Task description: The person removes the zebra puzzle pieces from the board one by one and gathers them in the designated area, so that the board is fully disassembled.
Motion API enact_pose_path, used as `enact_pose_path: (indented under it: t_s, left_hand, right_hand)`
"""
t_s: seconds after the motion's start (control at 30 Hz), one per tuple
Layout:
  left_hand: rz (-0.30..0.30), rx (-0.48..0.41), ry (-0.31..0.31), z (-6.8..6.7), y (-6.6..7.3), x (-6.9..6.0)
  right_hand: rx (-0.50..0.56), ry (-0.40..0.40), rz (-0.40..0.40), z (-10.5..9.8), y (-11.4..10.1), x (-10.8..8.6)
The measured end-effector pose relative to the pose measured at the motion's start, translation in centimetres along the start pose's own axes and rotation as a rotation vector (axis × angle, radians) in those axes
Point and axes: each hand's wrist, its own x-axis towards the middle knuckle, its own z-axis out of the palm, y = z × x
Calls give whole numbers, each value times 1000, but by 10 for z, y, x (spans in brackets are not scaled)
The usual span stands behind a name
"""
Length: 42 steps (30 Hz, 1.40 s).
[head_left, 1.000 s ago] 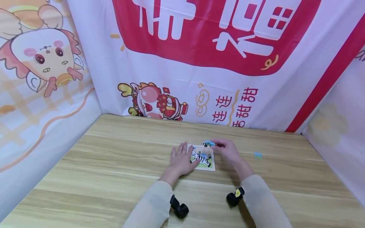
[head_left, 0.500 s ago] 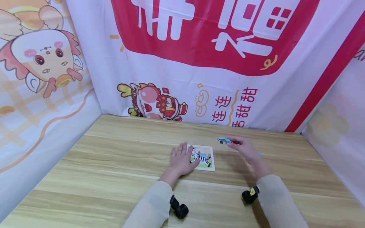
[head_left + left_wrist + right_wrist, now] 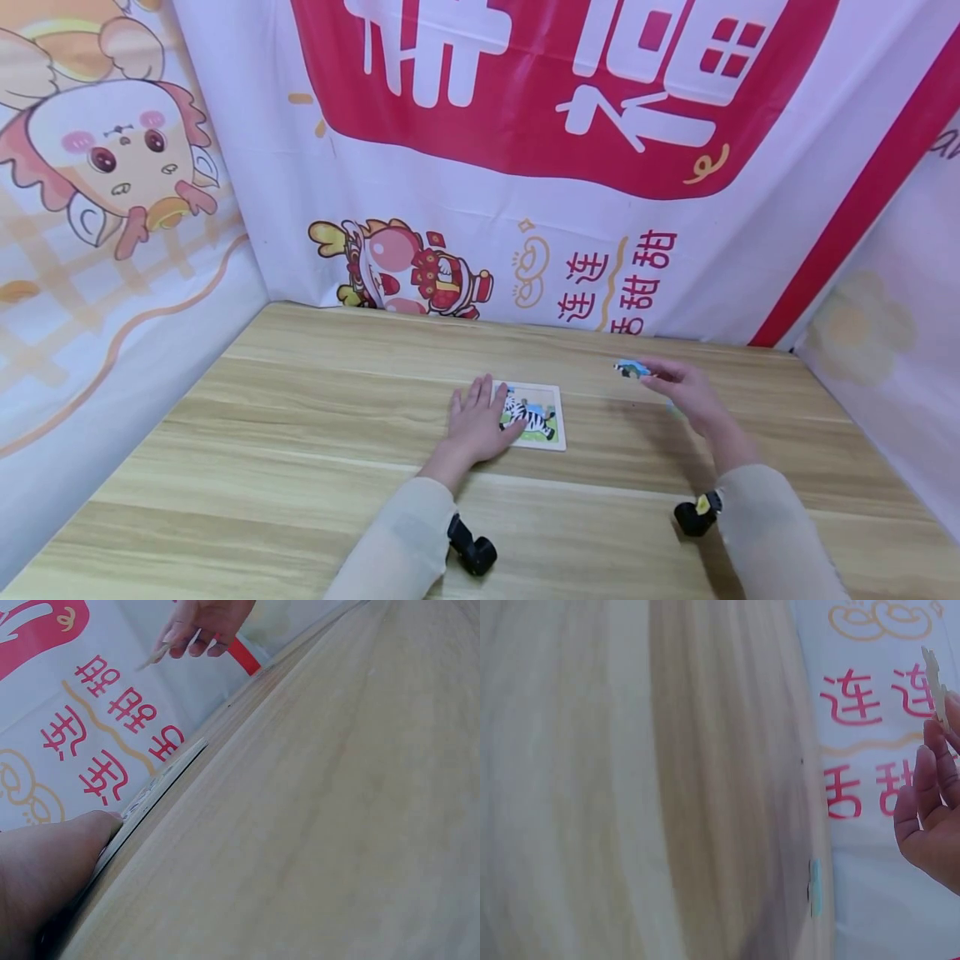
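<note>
The left hand [image 3: 478, 425] lies with spread fingers on the left part of a white-framed zebra puzzle board [image 3: 561, 417], covering some of its picture. In the left wrist view, the left hand [image 3: 56, 859] rests at the edge of the thin board [image 3: 161, 784]. Off to the right and above the table, the right hand [image 3: 693, 400] pinches a blue and green puzzle piece [image 3: 632, 368] between thumb and fingers. The right wrist view shows the right hand [image 3: 937, 802] holding that thin piece [image 3: 934, 686] edge-on.
Another light blue and green piece [image 3: 675, 409] lies on the wooden table [image 3: 300, 433], partly behind the right hand; the right wrist view also shows this piece [image 3: 816, 888]. A printed cloth [image 3: 450, 192] hangs at the table's back edge. Both wrists wear black cameras.
The right hand has moved right, away from the board, carrying the pinched piece with it. The left hand and the board have stayed in place.
</note>
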Motion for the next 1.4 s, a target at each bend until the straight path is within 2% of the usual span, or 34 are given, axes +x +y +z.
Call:
enact_pose_path:
  t_s: [0.13,0.33,0.4,0.53,0.63,0.67,0.73,0.8,0.97,1.13,1.4]
  left_hand:
    - [1,1,5,0,0,0]
    - [4,-7,8,-1,1,0]
    - [4,-10,9,-1,1,0]
    - [1,-9,9,-2,0,-1]
    - [2,-6,7,-2,1,-1]
    - [3,-6,6,-2,1,-2]
    - [5,-6,6,-2,1,-1]
    - [6,-3,7,-1,1,-1]
    - [4,3,8,-1,1,-1]
    - [7,4,3,-1,0,-1]
    - [8,-3,17,-1,0,-1]
  right_hand:
    - [-37,-2,24,-8,7,-3]
    - [-43,-9,88,-16,21,-2]
    - [-43,-10,88,-17,27,-2]
    - [111,-19,183,-14,37,-2]
    - [228,-7,189,-10,45,-1]
    - [228,1,174,-10,47,-1]
    - [221,13,131,-8,51,0]
    - [131,33,94,-8,54,0]
    - [-22,42,86,-7,58,0]
    - [-79,26,120,-5,58,0]
    - [-137,6,110,-4,57,1]
